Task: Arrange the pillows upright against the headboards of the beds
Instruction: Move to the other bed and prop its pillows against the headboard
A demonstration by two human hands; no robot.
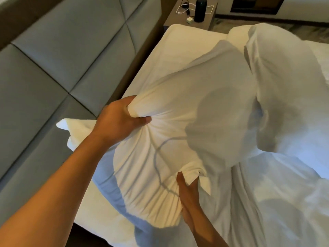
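A white pillow [178, 125] is held above the bed [178, 34], not yet upright against the grey headboard [58, 56] at ten o'clock. Left hand [119, 120] and right hand [188, 189] each grip bunched fabric. Second pillow [284, 86] at two o'clock looks unplaced.

Two hands [121, 118] [188, 196], two white pillows [178, 122] [284, 86], one dark cylinder [200, 9], one nightstand [170, 18]
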